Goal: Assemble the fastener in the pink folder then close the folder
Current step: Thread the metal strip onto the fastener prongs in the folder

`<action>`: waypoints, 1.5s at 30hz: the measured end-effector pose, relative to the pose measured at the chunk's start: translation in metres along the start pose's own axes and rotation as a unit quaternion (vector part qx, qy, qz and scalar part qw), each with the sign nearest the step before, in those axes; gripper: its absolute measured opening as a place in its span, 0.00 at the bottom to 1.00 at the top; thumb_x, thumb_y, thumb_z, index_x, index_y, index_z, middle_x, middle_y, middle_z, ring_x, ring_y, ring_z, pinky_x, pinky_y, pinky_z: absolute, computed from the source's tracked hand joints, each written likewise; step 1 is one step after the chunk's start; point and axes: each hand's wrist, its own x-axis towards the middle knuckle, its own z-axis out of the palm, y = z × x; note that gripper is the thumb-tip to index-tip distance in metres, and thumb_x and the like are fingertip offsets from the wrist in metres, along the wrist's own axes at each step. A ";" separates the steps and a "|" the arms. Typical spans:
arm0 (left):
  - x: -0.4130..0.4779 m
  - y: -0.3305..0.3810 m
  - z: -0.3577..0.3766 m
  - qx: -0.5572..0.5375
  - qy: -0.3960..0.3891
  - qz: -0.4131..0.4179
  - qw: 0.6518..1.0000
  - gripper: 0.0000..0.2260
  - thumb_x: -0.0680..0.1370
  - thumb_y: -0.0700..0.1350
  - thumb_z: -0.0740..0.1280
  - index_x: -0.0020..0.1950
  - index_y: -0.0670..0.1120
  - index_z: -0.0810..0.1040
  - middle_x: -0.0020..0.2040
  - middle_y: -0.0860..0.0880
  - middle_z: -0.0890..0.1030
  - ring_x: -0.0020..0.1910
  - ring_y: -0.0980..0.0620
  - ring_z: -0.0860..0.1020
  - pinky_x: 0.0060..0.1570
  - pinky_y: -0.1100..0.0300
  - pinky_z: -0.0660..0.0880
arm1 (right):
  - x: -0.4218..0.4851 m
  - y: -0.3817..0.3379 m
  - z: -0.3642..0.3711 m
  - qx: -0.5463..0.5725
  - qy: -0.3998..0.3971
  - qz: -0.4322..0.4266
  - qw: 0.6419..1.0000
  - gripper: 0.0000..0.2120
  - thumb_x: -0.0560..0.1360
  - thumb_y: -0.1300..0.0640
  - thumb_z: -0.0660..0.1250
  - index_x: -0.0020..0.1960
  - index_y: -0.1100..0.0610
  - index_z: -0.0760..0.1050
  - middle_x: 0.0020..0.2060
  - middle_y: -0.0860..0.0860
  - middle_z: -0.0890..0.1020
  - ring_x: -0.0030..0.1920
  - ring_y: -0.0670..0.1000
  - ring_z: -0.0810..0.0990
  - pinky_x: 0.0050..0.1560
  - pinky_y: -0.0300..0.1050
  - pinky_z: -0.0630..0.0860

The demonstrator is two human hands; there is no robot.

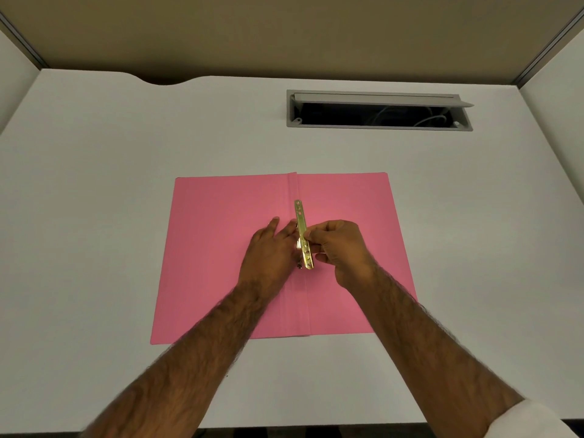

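Plain pink folder (227, 248), one even shade with no print, at the centre of a plain white desk (126, 147). Shiny gold metal strip (303, 235) with a row of small dark holes along the folder's fold. Grey-framed slot (379, 110) with a black interior at 1 o'clock. Tan panel (284, 33) at 12 o'clock. White sleeve (534, 418) at 5 o'clock.

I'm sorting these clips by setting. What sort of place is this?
Most likely an office cubicle desk. The white desk has a recessed cable tray with its flap open and wires inside, and partition panels enclose it. The pink folder lying open fits office work.
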 end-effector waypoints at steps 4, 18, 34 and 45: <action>0.001 0.001 -0.002 -0.005 -0.006 -0.005 1.000 0.23 0.83 0.50 0.61 0.78 0.51 0.65 0.80 0.51 0.64 0.80 0.42 0.58 0.75 0.46 0.60 | -0.003 0.005 -0.002 -0.012 0.001 0.000 1.000 0.05 0.73 0.68 0.68 0.47 0.68 0.80 0.34 0.57 0.84 0.27 0.48 0.80 0.36 0.42 0.74; 0.001 0.000 0.000 0.023 -0.001 0.012 1.000 0.22 0.83 0.49 0.61 0.78 0.49 0.66 0.79 0.50 0.65 0.79 0.39 0.60 0.74 0.45 0.63 | 0.001 0.005 0.001 -0.014 0.012 -0.020 1.000 0.03 0.73 0.68 0.69 0.45 0.67 0.81 0.37 0.61 0.86 0.32 0.54 0.82 0.50 0.61 0.81; 0.002 -0.001 0.004 0.020 0.033 0.028 0.999 0.22 0.78 0.45 0.70 0.72 0.48 0.74 0.74 0.47 0.74 0.73 0.37 0.70 0.70 0.43 0.69 | 0.001 0.002 0.005 0.010 0.020 -0.017 1.000 0.03 0.73 0.70 0.68 0.45 0.68 0.80 0.40 0.66 0.84 0.34 0.58 0.81 0.42 0.57 0.83; 0.012 0.009 -0.008 -0.100 0.080 -0.051 0.990 0.05 0.78 0.39 0.66 0.42 0.44 0.79 0.43 0.46 0.81 0.38 0.49 0.73 0.39 0.54 0.70 | -0.002 -0.002 0.005 0.026 0.006 -0.001 1.000 0.06 0.74 0.70 0.66 0.49 0.72 0.77 0.35 0.61 0.83 0.27 0.53 0.78 0.26 0.44 0.77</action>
